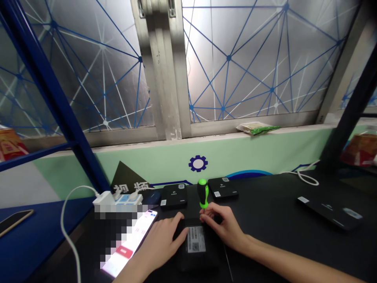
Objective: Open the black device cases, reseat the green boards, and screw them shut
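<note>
A black electronic device (200,261) with a white printed label (196,239) lies on the dark table in front of me. My left hand (165,237) grips its left side, thumb near the label and fingers towards the far edge. A screwdriver (202,193) with a black and bright green handle stands nearly upright at the device's far end, its tip hidden. Low on the screwdriver, around its thin shaft, the fingertips of my right hand (220,224) are pinched together. Whether a small screw is between those fingertips cannot be made out.
Behind the device lie two flat black boxes (173,195) (223,188); another black box (330,213) lies right. A lit phone (132,243) sits beside my left forearm. Further left are a power strip (128,200) with a white cable (63,220) and another phone (14,223).
</note>
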{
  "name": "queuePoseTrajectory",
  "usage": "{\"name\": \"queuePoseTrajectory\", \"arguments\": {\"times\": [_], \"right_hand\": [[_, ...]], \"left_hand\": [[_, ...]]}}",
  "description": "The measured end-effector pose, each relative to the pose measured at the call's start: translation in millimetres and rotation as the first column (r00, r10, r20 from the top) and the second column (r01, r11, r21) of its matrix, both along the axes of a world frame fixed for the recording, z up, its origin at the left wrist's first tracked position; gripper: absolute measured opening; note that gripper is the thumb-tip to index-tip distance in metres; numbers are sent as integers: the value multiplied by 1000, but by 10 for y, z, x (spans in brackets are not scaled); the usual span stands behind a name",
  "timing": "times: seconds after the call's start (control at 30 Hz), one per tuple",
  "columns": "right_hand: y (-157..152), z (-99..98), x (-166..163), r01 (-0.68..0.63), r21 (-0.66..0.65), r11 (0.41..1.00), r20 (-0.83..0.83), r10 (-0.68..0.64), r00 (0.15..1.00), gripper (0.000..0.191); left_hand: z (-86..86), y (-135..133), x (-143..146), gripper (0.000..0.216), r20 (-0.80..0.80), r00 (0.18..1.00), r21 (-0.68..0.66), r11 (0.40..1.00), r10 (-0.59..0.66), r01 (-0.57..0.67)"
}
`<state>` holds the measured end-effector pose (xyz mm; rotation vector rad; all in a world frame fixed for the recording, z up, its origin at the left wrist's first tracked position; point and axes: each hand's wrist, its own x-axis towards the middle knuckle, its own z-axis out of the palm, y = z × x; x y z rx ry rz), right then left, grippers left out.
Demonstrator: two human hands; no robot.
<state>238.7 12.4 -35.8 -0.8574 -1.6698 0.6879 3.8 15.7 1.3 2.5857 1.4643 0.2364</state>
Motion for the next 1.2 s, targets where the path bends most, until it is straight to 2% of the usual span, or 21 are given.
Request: {"name": "queuePoseTrajectory", "arguments": {"times": [0.17,0.37,0.6,0.7,0.83,1.03,1.13,1.2], "right_hand": [[-23,-28,27,56,43,997,-49,-54,997,18],[-38,-7,28,6,39,999,-68,-3,998,18],[8,12,5,5,-46,999,-171,-13,985,21],[35,-2,-1,-9,-90,996,-226,-12,974,24],[54,-26,-8,-31,-115,993,-266,-1,964,25],[45,-35,-11,-21,-106,994,-218,-2,976,27],[35,-16,-9,-11,-93,996,-185,-7,983,27],[30,-5,-6,-10,-84,996,-170,-4,986,25]], "left_hand": [[19,-8,12,38,-2,1000,-10,1000,0,0],[52,8,26,37,-42,999,43,999,30,-28],[133,68,17,30,-92,986,131,983,142,-129],[148,70,14,29,-106,984,165,978,144,-125],[145,45,3,34,-112,986,147,983,127,-110],[131,17,18,36,-85,996,88,996,29,-22],[107,25,34,25,-56,994,104,991,92,-85],[79,35,30,31,-39,993,93,990,114,-110]]}}
